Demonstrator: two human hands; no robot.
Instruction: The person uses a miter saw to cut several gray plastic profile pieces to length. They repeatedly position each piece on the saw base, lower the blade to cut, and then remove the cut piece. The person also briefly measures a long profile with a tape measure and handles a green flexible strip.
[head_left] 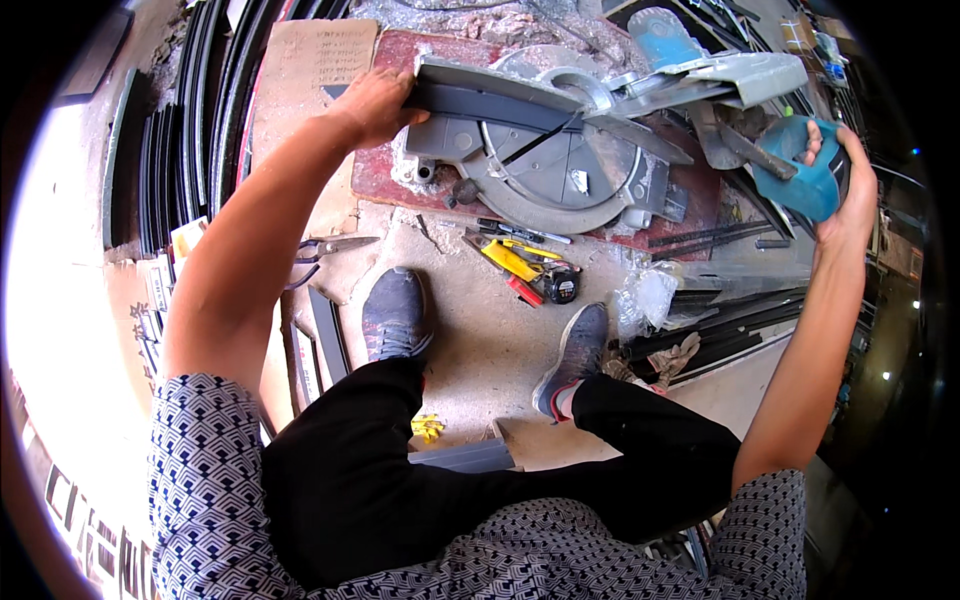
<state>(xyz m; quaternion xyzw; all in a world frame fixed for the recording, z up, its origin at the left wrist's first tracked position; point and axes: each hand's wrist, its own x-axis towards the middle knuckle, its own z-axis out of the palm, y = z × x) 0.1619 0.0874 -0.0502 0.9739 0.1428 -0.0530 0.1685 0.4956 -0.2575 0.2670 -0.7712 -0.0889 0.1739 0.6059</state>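
Both hands at a mitre saw [540,190], a dark grey strip [500,106] lying along its fence [505,82].
The left hand [375,108] closes over the fence's left end, fingers bent behind and thumb at the strip's front, pinning the two together; the right hand [848,190] wraps the saw's teal handle [805,185], fingertips showing through its loop, with the saw head raised to the right of the base. A cardboard sheet [305,85] at upper left carries several rows of small dark writing, too fine to make out; pale cardboard [125,285] at the left edge bears larger dark printed characters. Between saw and shoes, a black tape measure [562,287] with pale markings lies beside a yellow tool [508,260].
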